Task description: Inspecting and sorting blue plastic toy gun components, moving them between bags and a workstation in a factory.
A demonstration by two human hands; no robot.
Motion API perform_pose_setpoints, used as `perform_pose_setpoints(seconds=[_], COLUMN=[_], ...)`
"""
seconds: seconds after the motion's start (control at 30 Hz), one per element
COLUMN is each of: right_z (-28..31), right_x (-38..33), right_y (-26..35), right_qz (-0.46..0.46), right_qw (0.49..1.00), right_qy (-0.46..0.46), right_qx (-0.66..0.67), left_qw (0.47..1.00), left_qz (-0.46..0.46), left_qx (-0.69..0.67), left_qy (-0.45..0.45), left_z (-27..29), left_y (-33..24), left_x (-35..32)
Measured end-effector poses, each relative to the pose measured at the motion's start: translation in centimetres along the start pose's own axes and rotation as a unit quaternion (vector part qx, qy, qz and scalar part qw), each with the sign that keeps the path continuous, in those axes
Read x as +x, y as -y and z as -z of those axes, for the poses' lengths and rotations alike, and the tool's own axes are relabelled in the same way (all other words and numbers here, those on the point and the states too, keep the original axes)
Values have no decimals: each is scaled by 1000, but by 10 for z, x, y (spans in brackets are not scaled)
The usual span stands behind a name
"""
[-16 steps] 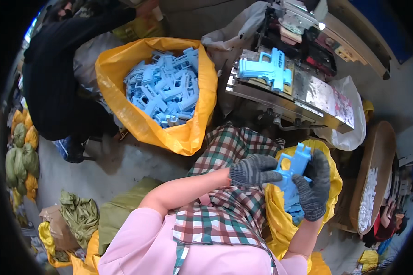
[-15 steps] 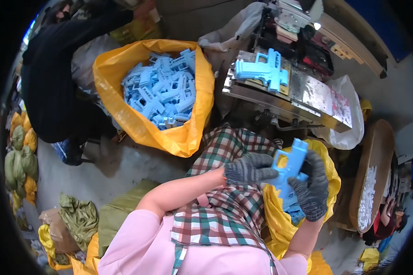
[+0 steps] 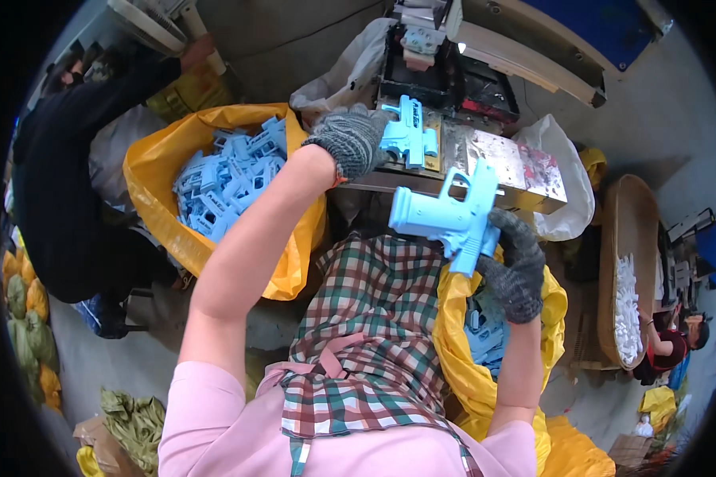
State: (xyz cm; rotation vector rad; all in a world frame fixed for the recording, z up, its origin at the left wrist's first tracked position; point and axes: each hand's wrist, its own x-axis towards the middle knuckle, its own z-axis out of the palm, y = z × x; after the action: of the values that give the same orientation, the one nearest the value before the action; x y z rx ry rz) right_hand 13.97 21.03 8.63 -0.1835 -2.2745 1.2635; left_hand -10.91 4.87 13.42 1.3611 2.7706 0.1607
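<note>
My left hand [image 3: 348, 141], in a grey knit glove, closes over the left end of a light-blue toy pistol [image 3: 410, 133] with dark printing on its side. That pistol lies on the bed of a metal machine [image 3: 497, 163], and the glove hides its end and most of my fingertips. In front of the machine, my right hand [image 3: 517, 266], gloved alike, grips a second light-blue toy pistol [image 3: 441, 216] in the air by its lower right part. Below it, a yellow sack [image 3: 453, 318] holds more blue pieces [image 3: 485, 330].
A large orange-yellow sack [image 3: 155, 171] full of blue toy pistols [image 3: 229, 179] stands at the left, beside a person in black [image 3: 87, 183]. White plastic bags flank the machine. At the right is a long wicker basket [image 3: 612, 230] with white pieces; another person [image 3: 672, 350] is beyond it.
My left hand has left the held pistol and reached up and left to the one on the machine. My right hand alone keeps the other pistol, now raised and turned with its barrel leftward.
</note>
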Motion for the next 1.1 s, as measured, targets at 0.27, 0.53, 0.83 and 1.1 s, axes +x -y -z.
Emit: perform_pose_setpoints(seconds=[0.27, 0.53, 0.83, 1.1], right_z=[-31, -29, 74, 18], right_x=[96, 113, -66, -179], right_y=[-22, -31, -109, -215], right_qz=[114, 179, -296, -408], right_qw=[985, 956, 850, 833], right_qy=[68, 52, 317, 179], right_qx=[-108, -228, -298, -328], left_qw=[974, 947, 973, 948], left_qz=[144, 267, -167, -268], left_qx=[74, 176, -75, -172], left_qy=[-157, -17, -143, -28], left_z=[-38, -20, -47, -85], left_y=[57, 90, 30, -39], left_x=[-86, -153, -160, -157])
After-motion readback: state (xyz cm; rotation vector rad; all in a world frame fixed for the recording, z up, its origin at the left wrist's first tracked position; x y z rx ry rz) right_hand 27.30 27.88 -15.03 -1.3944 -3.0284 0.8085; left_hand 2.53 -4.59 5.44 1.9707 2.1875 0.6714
